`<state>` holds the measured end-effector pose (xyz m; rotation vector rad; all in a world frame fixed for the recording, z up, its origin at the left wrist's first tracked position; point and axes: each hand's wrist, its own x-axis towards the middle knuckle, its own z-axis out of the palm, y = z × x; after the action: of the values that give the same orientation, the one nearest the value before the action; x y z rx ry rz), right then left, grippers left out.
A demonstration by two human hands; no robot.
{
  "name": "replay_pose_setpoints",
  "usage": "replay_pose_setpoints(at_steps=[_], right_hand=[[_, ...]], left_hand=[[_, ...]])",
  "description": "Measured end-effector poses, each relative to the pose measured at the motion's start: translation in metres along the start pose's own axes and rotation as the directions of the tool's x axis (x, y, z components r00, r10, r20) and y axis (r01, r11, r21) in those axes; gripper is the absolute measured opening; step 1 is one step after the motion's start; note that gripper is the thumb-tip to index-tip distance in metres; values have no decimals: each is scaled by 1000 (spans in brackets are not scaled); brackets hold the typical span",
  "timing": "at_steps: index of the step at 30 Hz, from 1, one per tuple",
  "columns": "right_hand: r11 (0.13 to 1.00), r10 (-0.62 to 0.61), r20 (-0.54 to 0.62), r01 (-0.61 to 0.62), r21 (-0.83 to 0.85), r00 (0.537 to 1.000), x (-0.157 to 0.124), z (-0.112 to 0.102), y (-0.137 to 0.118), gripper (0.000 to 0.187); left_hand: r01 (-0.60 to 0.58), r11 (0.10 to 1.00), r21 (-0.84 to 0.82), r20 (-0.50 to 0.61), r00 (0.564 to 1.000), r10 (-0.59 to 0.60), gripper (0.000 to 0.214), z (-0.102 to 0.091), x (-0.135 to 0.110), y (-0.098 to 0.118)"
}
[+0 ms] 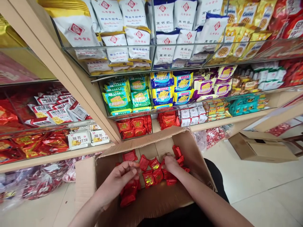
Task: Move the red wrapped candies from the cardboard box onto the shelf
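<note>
Shelves [241, 117] of wrapped snacks [167, 47] face us. Below, red packets [157, 176] lie inside an open cardboard box [165, 201]; our left hand's grip [123, 175] curls near them, our right hand's grip [170, 164] reaches among them. Whether either holds one, we cannot tell.

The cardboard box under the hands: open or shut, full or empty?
The box is open and partly full: the left hand and right hand reach inside, where red packets lie scattered, leaving parts of it bare.
</note>
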<state>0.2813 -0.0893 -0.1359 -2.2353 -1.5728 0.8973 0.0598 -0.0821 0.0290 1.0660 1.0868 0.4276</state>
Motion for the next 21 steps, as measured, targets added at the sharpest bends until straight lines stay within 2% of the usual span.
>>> replay_pose_setpoints(at_steps=[3,5,7,8,10,11,13,16,18,21], right_hand=[[991,-59,-28,62,119,998,-4,-15,3,16],[978,-80,-36,86,189,996,-12,-23,-2,17],[913,-67,27,50,405,997,-25,-26,-11,26],[831,-58,85,1,556,995,-32,-27,-17,30],[576,-70,209,-132,807,975,-48,-26,-29,34],[458,-87,248,-183,870,965,-55,-26,-35,36],[345,-110,263,-212,914,959,-66,-26,-44,36],[326,-123,193,-144,934,973,-74,-29,-52,33],[329,-130,108,-60,943,986,-78,-33,-56,29],[311,-156,5,44,949,988,-83,-43,-63,25]], left_hand=[[75,997,31,8,997,-76,25,1,7,-22],[80,996,29,-8,997,-80,27,4,12,-34],[57,998,-18,-47,997,-57,33,9,17,-43],[41,998,-48,-56,997,-44,38,13,19,-46],[24,996,-88,-28,999,-27,45,21,22,-50],[22,995,-93,-2,1000,-23,46,25,23,-50],[16,996,-88,46,999,-12,42,32,23,-50],[20,992,-126,64,998,-12,30,36,19,-48],[57,962,-266,88,996,-35,25,35,14,-44],[214,839,-501,280,957,-77,36,32,5,-35]])
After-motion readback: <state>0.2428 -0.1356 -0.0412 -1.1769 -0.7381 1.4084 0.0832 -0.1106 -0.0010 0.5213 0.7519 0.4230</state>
